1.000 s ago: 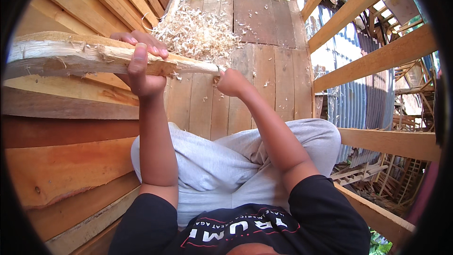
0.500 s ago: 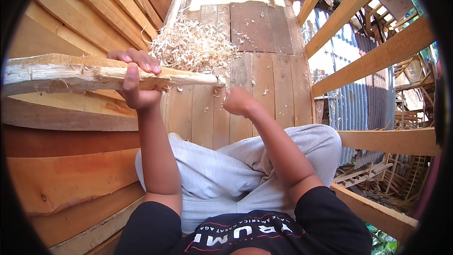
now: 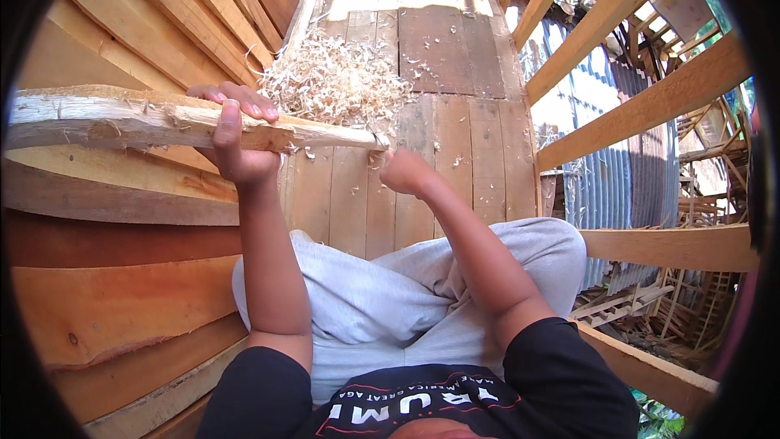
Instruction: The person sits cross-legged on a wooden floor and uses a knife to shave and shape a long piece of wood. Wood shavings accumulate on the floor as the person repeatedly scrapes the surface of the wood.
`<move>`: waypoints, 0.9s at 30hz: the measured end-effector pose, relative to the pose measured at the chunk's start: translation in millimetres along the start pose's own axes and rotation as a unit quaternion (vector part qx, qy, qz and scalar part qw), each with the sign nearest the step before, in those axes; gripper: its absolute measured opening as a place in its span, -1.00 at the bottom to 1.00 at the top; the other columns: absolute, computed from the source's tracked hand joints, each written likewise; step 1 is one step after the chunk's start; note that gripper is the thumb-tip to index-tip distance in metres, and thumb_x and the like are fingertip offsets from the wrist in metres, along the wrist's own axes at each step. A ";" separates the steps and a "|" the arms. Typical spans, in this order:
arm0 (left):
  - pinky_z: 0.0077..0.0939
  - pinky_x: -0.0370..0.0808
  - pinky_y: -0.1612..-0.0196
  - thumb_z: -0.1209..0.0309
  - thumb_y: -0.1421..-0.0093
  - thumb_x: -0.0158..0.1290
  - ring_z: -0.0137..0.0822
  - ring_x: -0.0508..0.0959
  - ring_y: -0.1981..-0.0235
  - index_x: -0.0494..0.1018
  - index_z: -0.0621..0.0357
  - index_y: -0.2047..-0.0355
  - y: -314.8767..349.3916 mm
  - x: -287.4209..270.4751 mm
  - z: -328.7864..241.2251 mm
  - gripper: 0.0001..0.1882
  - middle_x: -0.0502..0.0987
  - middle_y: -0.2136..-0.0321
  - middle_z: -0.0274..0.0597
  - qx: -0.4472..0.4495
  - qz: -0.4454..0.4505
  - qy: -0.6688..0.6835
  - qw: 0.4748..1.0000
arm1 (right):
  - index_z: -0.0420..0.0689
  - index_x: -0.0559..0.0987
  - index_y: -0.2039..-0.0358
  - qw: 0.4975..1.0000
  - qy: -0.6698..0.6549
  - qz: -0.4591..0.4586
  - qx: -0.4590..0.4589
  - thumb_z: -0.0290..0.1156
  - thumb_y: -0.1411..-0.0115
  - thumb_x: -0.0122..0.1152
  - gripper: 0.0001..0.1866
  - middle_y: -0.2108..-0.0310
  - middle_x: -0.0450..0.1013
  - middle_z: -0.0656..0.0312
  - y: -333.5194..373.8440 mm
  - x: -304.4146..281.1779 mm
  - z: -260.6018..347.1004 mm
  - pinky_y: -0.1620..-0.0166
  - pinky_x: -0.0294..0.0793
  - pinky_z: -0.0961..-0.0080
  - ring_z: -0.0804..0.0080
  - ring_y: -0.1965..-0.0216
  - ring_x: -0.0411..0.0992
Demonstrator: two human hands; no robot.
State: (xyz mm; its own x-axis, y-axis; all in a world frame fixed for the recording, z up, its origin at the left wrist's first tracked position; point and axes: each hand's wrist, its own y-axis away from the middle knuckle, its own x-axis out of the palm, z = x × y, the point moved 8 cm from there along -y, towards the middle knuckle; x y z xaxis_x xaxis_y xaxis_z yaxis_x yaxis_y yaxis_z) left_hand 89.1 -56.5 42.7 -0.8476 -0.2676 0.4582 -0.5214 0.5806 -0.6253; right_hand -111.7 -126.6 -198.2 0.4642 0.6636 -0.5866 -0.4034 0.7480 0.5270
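The person sits on a plank floor (image 3: pixel 455 57) with legs in pale grey trousers (image 3: pixel 382 309) stretched out in front. The left hand (image 3: pixel 236 142) is closed around a long rough stick (image 3: pixel 130 118), fingers curled over the top and thumb pressed up along the near side. The stick lies nearly level, running from the far left across to a thin whittled tip that ends just above the floor boards, close to the right hand (image 3: pixel 404 172). That right hand is bunched into a fist just below and beside the stick's tip; it may be gripping something small, but from here I cannot tell what, or whether it touches the wood.

Just beyond the stick, on the floor, sits a heap of pale curly wood shavings (image 3: pixel 333 81), with loose flakes scattered over the boards around it. To the left, wide planks (image 3: pixel 106 309) are stacked on edge, leaning one behind another. On the right, bare timber rails (image 3: pixel 642 110) cross the open side, with corrugated metal sheet (image 3: pixel 605 187) showing behind them.
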 end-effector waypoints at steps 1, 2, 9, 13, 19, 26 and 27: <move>-0.51 0.42 0.50 0.41 -0.07 -0.01 -0.37 0.34 0.63 0.19 0.12 0.28 0.6 1.5 1.4 -0.76 0.29 0.63 -0.19 -0.002 0.006 0.008 1.000 | -0.52 0.50 0.22 0.999 0.000 -0.029 -0.022 -0.24 -0.31 -0.18 -0.51 0.20 0.45 -0.38 -6.9 -4.5 6.8 0.08 0.45 0.08 -0.21 0.16 0.46; -0.51 0.42 0.50 0.41 -0.07 -0.01 -0.37 0.34 0.63 0.19 0.12 0.28 1.9 2.5 3.9 -0.76 0.29 0.63 -0.19 -0.005 0.012 0.017 1.000 | -0.54 0.50 0.26 0.997 0.001 -0.059 -0.044 -0.24 -0.32 -0.18 -0.50 0.27 0.47 -0.40 -10.3 -9.3 10.8 0.17 0.48 0.07 -0.22 0.24 0.50; -0.50 0.42 0.50 0.44 -0.07 -0.01 -0.38 0.34 0.63 0.19 0.12 0.28 3.7 0.4 -5.6 -0.76 0.29 0.64 -0.22 0.004 0.030 0.040 0.999 | -0.52 0.51 0.26 0.999 0.038 -0.018 -0.032 -0.22 -0.32 -0.19 -0.49 0.28 0.48 -0.36 14.1 2.9 10.0 0.17 0.50 0.09 -0.22 0.25 0.50; -0.51 0.42 0.52 0.44 -0.06 0.00 -0.38 0.36 0.63 0.20 0.12 0.29 2.0 8.1 1.4 -0.76 0.30 0.65 -0.23 0.005 0.023 0.021 1.000 | -0.53 0.51 0.26 0.998 0.036 -0.037 -0.027 -0.22 -0.32 -0.18 -0.49 0.26 0.47 -0.37 -9.8 2.8 -2.4 0.13 0.50 0.09 -0.22 0.20 0.49; -0.52 0.42 0.50 0.42 -0.07 -0.03 -0.37 0.33 0.63 0.18 0.12 0.30 2.8 -13.6 -0.9 -0.78 0.26 0.62 -0.21 -0.006 0.019 0.061 0.998 | -0.51 0.53 0.28 0.997 0.047 -0.033 -0.044 -0.24 -0.30 -0.16 -0.50 0.22 0.44 -0.42 9.3 3.6 7.5 -0.02 0.41 0.07 -0.26 0.10 0.44; -0.51 0.43 0.49 0.43 -0.07 -0.01 -0.38 0.35 0.61 0.17 0.13 0.30 5.4 6.3 -0.6 -0.76 0.29 0.62 -0.19 -0.003 0.027 0.025 0.999 | -0.40 0.53 0.20 0.999 0.032 -0.022 -0.015 -0.22 -0.31 -0.16 -0.55 0.15 0.47 -0.29 -14.0 -2.5 5.7 -0.03 0.41 0.10 -0.18 0.05 0.43; -0.51 0.43 0.49 0.43 -0.07 0.00 -0.38 0.35 0.61 0.17 0.13 0.30 6.1 6.1 1.1 -0.76 0.29 0.62 -0.19 -0.005 0.030 0.027 0.999 | -0.40 0.54 0.20 0.999 0.028 -0.020 -0.008 -0.23 -0.30 -0.15 -0.56 0.15 0.47 -0.29 -11.7 -4.0 4.8 -0.02 0.42 0.10 -0.18 0.05 0.44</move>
State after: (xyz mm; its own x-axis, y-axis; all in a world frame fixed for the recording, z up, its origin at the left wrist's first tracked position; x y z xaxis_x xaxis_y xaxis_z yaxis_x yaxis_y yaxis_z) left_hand 80.6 -55.4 41.1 -0.8701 -0.1901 0.4547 -0.4692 0.6015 -0.6465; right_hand -105.0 -138.0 -199.1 0.4353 0.6320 -0.6412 -0.3980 0.7739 0.4926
